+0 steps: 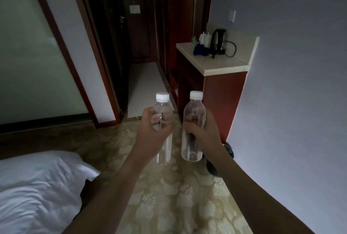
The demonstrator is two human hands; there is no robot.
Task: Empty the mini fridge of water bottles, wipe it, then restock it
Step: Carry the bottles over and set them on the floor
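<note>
Head view: your left hand grips one water bottle, your right hand another; probably restocking, so carry both fridgeward.

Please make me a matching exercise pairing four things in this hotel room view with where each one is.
Things:
1. bottle with a red-marked label
2. bottle with no label showing
3. black kettle
4. white pillow

Places:
A. on the pale countertop, near the back wall
B. held upright in the right hand
C. lower left corner, on the bed
D. held upright in the left hand

Pairs: 1-D, 2-B, 3-A, 4-C
</note>
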